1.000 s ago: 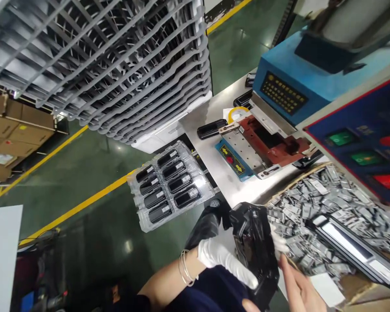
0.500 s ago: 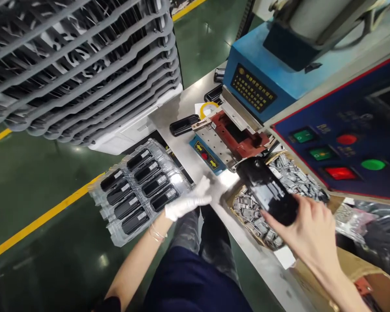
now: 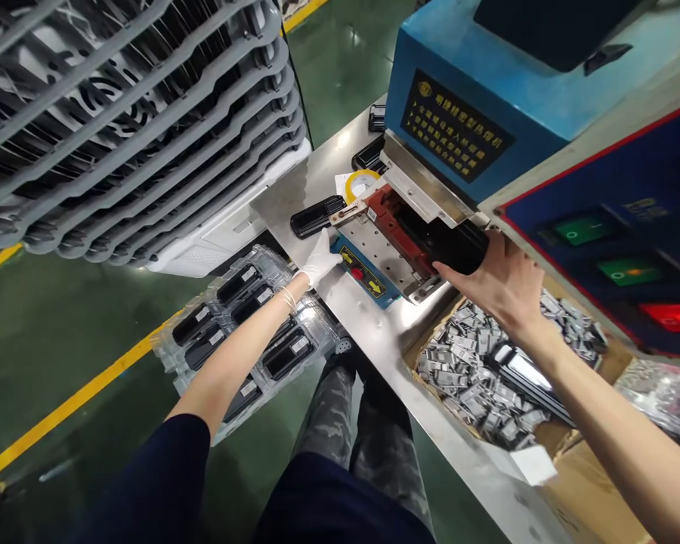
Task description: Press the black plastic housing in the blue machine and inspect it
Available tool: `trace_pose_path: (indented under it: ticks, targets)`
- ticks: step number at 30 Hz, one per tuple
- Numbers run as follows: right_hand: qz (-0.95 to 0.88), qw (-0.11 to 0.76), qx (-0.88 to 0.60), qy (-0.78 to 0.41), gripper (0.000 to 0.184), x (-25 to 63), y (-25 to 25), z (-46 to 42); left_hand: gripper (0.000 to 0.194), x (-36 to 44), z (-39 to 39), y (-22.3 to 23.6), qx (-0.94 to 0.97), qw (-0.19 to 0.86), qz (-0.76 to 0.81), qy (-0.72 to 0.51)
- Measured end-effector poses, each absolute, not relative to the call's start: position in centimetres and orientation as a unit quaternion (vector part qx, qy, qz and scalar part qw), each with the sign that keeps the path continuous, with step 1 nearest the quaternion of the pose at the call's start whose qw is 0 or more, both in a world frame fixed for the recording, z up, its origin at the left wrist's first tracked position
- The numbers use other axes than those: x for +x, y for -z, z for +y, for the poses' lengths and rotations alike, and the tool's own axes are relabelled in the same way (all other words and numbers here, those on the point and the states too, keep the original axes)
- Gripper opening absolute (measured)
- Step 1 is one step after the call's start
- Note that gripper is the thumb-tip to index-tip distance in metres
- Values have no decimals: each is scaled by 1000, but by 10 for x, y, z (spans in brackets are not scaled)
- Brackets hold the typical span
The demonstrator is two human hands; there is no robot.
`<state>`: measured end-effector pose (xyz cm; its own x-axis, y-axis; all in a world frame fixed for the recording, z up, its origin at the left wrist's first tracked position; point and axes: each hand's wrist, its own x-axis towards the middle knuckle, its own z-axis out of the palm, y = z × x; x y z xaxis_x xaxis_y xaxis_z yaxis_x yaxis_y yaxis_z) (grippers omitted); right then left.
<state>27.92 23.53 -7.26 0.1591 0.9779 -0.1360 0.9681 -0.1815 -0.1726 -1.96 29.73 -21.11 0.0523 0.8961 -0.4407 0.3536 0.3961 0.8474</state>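
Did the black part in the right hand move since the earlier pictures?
Yes. The black part, held by the right hand, went from above the box of grey pieces into the red fixture.

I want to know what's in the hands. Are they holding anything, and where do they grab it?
The right hand grips a black part by its near end, in the red fixture. The gloved left hand holds nothing; it rests by the blue arrow plate.

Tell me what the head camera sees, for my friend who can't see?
A bare right hand pushes a black part into a red holder under a blue machine. The gloved left hand rests on the metal table.
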Motion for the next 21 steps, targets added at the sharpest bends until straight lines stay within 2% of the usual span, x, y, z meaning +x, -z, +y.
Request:
trace_pose_path:
  ticks: [2, 8, 12, 17, 21]
  targets:
    - [-649, 27, -753, -105, 80, 275, 76, 242, 115, -20, 303, 221, 488, 536, 640, -255]
    - [-668, 31, -738, -90, 83, 272, 89, 257, 113, -18, 310, 231, 503, 543, 619, -265]
    - [-668, 15, -739, -90, 85, 271, 93, 266, 105, -14, 310, 230, 506, 540, 622, -256]
    - [-676, 7, -730, -104, 77, 267, 90, 272, 91, -14, 307, 230, 507, 534, 629, -248]
    - [-664, 3, -738, -117, 86, 264, 90, 275, 88, -14, 305, 234, 500, 531, 636, -252]
